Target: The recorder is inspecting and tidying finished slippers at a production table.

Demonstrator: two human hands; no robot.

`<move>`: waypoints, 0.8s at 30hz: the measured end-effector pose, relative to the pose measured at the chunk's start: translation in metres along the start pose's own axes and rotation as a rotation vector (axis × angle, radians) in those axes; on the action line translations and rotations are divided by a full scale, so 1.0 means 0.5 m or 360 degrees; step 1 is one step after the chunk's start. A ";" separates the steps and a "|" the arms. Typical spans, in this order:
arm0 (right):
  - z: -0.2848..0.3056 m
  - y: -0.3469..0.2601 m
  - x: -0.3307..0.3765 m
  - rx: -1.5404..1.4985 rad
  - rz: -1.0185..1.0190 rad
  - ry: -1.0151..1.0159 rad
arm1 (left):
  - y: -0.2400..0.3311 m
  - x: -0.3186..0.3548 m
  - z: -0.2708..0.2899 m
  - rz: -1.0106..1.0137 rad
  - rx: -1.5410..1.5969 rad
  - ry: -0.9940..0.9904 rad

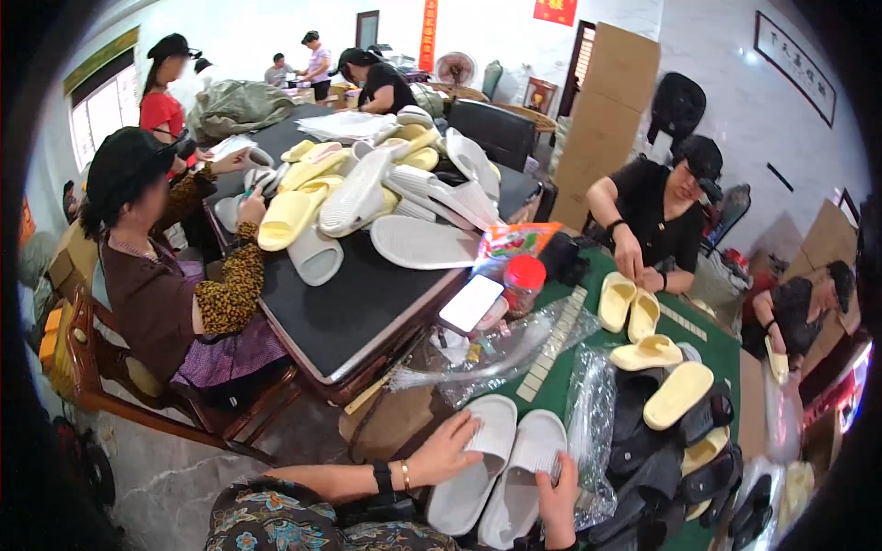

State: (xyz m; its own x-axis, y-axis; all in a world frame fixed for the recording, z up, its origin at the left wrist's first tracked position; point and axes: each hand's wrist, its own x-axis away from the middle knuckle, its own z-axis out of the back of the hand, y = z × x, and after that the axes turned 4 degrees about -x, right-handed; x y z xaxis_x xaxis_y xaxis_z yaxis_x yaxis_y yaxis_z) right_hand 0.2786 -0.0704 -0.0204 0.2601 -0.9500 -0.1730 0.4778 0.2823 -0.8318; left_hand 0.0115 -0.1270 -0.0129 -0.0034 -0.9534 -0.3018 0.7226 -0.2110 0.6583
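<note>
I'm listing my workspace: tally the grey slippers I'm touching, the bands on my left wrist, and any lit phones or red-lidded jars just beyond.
Grey slippers with broad straps: 2
Black wristband: 1
Gold-coloured bracelet: 1
Rectangular phone with lit white screen: 1
Clear jar with round red lid: 1
Total: 6

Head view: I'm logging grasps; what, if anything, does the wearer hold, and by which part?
Two light-grey, round-ended, rubbery slippers: the left hand touches one's outer edge, the right hand the other's; firmness of grip cannot be told.
</note>
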 end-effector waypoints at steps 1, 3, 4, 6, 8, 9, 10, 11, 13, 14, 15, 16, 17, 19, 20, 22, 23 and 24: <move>-0.003 -0.002 -0.002 0.0079 -0.0016 -0.0001 | -0.007 0.000 -0.006 0.0008 0.0043 0.0023; 0.001 -0.022 0.015 0.0117 -0.0096 -0.0016 | 0.005 0.004 -0.010 0.0010 0.0124 -0.0010; 0.002 -0.037 0.009 0.0135 -0.0138 -0.0001 | 0.000 0.000 -0.006 0.0029 0.0071 -0.0014; 0.011 -0.061 0.015 0.0037 -0.0209 -0.0157 | -0.005 0.010 0.002 0.0068 -0.0019 -0.0031; 0.020 -0.082 0.016 0.0051 -0.0173 -0.0250 | -0.002 0.011 0.021 0.0036 -0.0015 -0.0060; 0.020 -0.081 0.016 0.0089 -0.0217 -0.0270 | -0.005 0.006 0.025 0.0007 0.0002 -0.0085; 0.023 -0.079 0.027 0.0103 -0.0262 -0.0261 | -0.006 0.004 0.026 -0.0021 0.0017 -0.0106; 0.021 -0.081 0.027 0.0157 -0.0186 -0.0227 | -0.010 0.000 0.031 -0.0063 0.0019 -0.0045; 0.020 -0.099 0.029 0.0221 -0.0160 -0.0173 | -0.014 -0.010 0.046 0.0041 0.0138 -0.0096; 0.018 -0.097 0.024 0.0234 -0.0151 -0.0180 | -0.018 -0.024 0.055 0.0137 0.0224 -0.0109; 0.019 -0.093 0.026 0.0205 -0.0193 -0.0170 | -0.020 -0.042 0.049 0.0016 0.0221 0.0276; 0.020 -0.092 0.025 0.0175 -0.0233 -0.0161 | -0.022 -0.060 0.058 0.0023 0.0230 0.0288; 0.023 -0.095 0.023 0.0184 -0.0227 -0.0170 | -0.019 -0.083 0.075 0.0194 0.0206 0.0244; 0.024 -0.110 0.026 0.0144 -0.0214 -0.0116 | -0.020 -0.110 0.108 0.0335 0.0117 0.0341; 0.024 -0.108 0.030 0.0148 -0.0211 -0.0139 | -0.024 -0.120 0.119 0.0290 0.0064 0.0472; 0.022 -0.103 0.030 0.0108 -0.0177 -0.0159 | -0.059 -0.118 0.145 0.0316 -0.0376 0.0456; 0.018 -0.122 0.027 0.0044 -0.0196 -0.0166 | -0.087 -0.102 0.151 0.0353 -0.0576 0.0396; 0.013 -0.128 0.026 0.0022 -0.0154 -0.0201 | -0.117 -0.096 0.162 0.0396 -0.0785 0.0345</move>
State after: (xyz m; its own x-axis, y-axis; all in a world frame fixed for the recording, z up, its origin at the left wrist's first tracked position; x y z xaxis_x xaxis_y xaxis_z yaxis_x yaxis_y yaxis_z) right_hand 0.2570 -0.1001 0.0339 0.3156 -0.9486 -0.0238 0.5170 0.1929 -0.8340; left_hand -0.0868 -0.0865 0.0189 0.3108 -0.8846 -0.3477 0.9198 0.1877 0.3445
